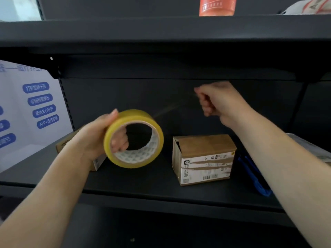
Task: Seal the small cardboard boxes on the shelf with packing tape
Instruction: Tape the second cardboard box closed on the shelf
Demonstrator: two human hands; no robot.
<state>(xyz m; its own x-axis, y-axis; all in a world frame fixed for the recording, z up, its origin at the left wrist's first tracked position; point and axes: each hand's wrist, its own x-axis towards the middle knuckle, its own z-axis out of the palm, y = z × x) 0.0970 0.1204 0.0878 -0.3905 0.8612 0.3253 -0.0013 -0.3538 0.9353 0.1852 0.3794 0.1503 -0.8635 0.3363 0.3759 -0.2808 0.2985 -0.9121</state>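
Observation:
My left hand (93,138) grips a yellowish roll of packing tape (136,140), fingers through its core, held above the dark shelf (143,183). A thin clear strip of tape (170,109) stretches from the roll up to my right hand (216,101), which pinches its free end in curled fingers. A small cardboard box (203,158) with a torn white label stands on the shelf below my right hand. A second small box (62,144) lies behind my left hand, mostly hidden.
A blue object (254,176) lies on the shelf right of the box, under my right forearm. A plastic-wrapped package (311,149) sits at far right. The upper shelf (161,33) carries an orange container (216,6). A white sign (32,108) stands at left.

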